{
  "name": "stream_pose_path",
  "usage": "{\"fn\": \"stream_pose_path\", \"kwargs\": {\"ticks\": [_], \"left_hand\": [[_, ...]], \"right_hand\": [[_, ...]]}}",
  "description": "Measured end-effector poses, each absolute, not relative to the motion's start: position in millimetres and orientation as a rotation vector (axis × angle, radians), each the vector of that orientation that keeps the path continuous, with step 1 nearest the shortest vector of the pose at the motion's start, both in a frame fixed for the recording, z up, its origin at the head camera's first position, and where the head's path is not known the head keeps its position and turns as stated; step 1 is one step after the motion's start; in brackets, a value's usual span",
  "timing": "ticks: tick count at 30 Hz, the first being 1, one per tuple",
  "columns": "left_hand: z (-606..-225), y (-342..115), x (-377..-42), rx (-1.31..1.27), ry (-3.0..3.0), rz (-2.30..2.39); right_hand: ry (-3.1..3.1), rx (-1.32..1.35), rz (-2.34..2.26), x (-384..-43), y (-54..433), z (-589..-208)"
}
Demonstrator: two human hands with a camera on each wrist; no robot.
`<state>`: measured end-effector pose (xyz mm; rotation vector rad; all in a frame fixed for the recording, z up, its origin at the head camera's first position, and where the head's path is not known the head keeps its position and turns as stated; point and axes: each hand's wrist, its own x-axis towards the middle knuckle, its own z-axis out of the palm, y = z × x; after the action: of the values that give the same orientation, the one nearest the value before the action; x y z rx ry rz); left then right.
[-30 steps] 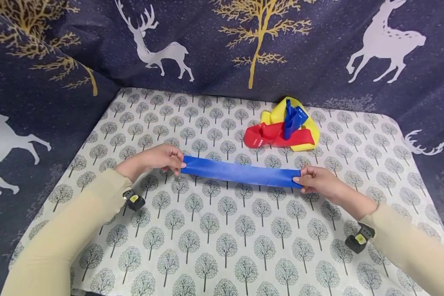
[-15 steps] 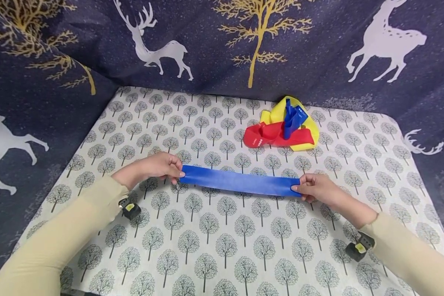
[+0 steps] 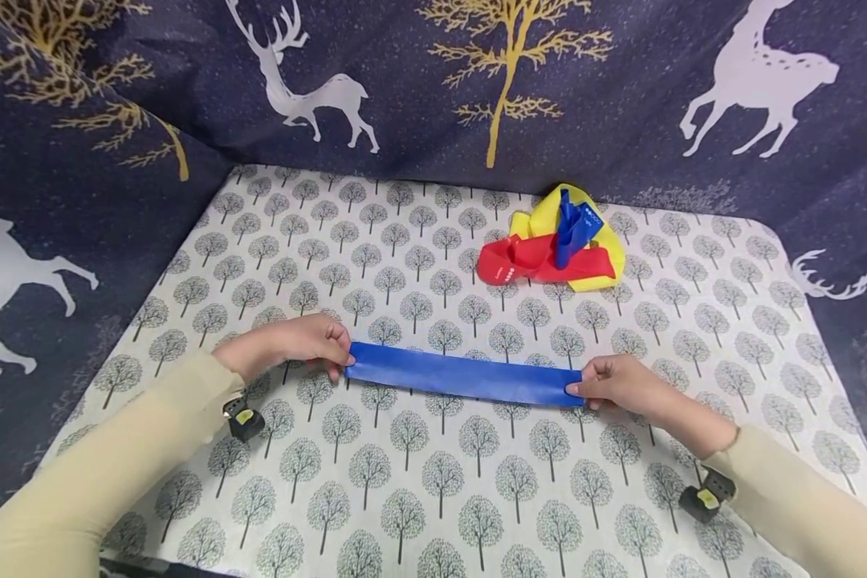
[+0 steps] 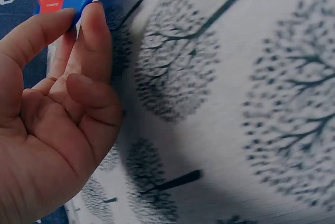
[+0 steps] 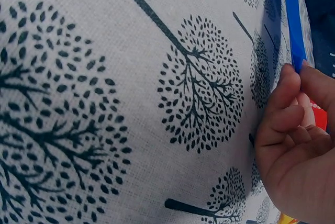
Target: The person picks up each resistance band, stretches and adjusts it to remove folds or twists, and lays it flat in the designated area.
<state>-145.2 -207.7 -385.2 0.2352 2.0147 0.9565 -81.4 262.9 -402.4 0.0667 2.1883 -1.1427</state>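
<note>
Pinching, thumb against fingers: left hand, at the left end of a flat blue strip. Strip extends nearly straight across the middle of the tree-print cloth, right end slightly nearer the wearer. Farther back, right of centre: crumpled red band, folded blue band lying over it, yellow band behind both. Right hand: pinching the strip's right end.

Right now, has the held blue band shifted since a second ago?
Yes. In the head view, the held blue band has moved toward the bottom of the picture, widening its gap from the red band resting farther back.
</note>
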Motion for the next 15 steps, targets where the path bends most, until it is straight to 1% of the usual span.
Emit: {"fn": "stream_pose_path", "kwargs": {"ticks": [10,15], "left_hand": [[-393,-216,-137,0.201,2.012,0.978],[-399,-217,-137,0.215,2.032,0.98]], "right_hand": [[2.181,0.076,-1.113,-81,257,-401],[2.283,-0.014,-1.045,-81,252,-404]]}}
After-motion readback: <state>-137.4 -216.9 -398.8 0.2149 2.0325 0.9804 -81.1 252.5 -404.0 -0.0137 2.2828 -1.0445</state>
